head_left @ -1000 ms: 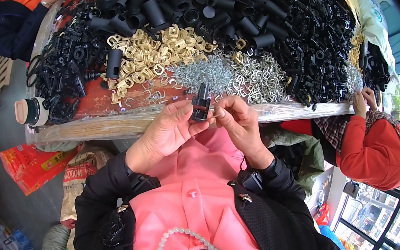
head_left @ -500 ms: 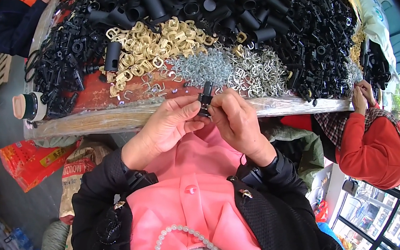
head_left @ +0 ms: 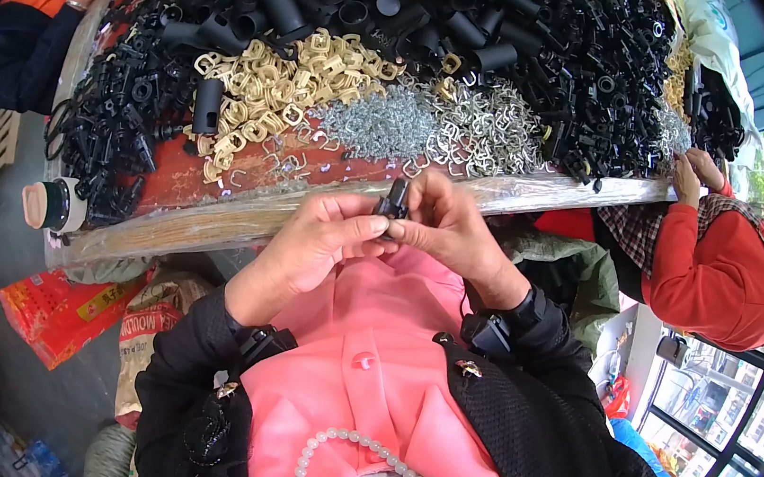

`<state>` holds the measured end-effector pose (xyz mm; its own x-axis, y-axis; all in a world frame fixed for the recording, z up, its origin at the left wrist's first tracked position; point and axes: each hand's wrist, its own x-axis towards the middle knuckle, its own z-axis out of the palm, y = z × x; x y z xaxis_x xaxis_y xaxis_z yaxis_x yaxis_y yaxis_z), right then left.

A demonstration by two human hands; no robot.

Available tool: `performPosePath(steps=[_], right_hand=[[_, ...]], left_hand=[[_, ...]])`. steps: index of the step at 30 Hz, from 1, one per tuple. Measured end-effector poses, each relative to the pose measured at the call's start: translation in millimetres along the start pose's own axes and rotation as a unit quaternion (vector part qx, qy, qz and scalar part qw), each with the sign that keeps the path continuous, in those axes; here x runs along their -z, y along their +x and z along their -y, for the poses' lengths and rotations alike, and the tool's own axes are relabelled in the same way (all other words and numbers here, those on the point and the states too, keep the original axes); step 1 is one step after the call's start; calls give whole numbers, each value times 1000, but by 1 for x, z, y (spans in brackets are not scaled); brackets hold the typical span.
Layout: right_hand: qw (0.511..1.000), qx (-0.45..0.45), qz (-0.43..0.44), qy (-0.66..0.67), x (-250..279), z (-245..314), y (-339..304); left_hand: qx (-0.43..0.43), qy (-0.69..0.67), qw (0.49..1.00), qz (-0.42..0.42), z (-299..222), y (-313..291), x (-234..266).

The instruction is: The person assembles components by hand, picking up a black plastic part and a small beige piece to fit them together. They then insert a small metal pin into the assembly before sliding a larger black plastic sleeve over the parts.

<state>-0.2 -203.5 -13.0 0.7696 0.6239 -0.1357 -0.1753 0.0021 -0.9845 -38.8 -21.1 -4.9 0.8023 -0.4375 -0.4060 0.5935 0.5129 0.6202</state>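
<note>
A workshop — its red worktable lies heaped with black tubes, gold-coloured rings and silver hooks — two other people alongside.

Printed capitals mark the tan sack, and a yellow label on the red bag is illegible.

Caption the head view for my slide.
Left hand and right hand hold a black part near piled gold loops and black tubes.
</note>
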Motion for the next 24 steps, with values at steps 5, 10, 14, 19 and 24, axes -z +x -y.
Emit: performPosePath(steps=[5,10,14,19,24], right_hand=[[994,21,102,31,22,-11,11],[927,119,-46,-351,53,37,61],[745,186,-152,-623,85,18,105],[719,240,-168,-630,90,-4,105],[825,185,-209,-492,94,-2,79]], left_hand=[[1,12,1000,16,-7,-4,-2],[-41,-54,997,-34,-10,1,23],[-51,-71,996,-35,-14,4,26],[-59,-80,993,-64,-17,6,34],[-66,-78,992,-73,-12,5,36]])
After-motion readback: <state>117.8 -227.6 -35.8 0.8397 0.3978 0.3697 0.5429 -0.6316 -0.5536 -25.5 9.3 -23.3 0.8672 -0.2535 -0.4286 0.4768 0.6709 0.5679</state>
